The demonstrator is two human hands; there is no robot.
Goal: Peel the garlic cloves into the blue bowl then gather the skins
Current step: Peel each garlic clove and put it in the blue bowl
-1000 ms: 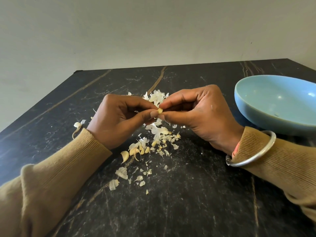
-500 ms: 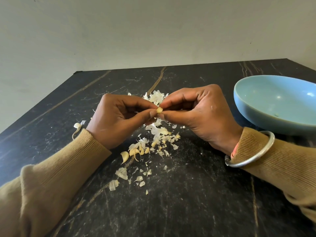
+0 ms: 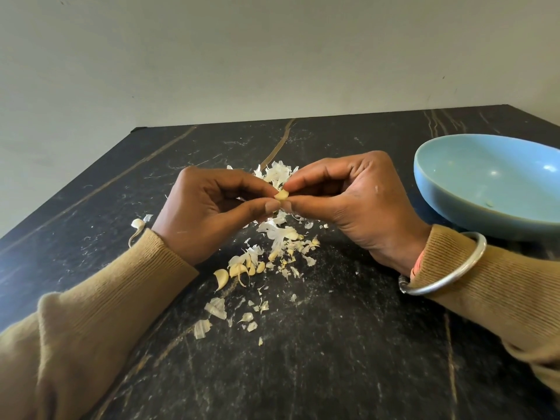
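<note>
Over the last second almost nothing shifts — the garlic clove has only turned a little and shows more bare flesh between my fingertips. My left hand and right hand are both closed on it in a pinch, above the skins littering the counter. I judge it nearly peeled — the blue bowl, well off to my right, holds barely a scrap.

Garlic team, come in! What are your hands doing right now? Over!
Left hand and right hand both pinching one garlic clove. Blue bowl nearly empty. Skins scattered on table; nothing blocking.
</note>
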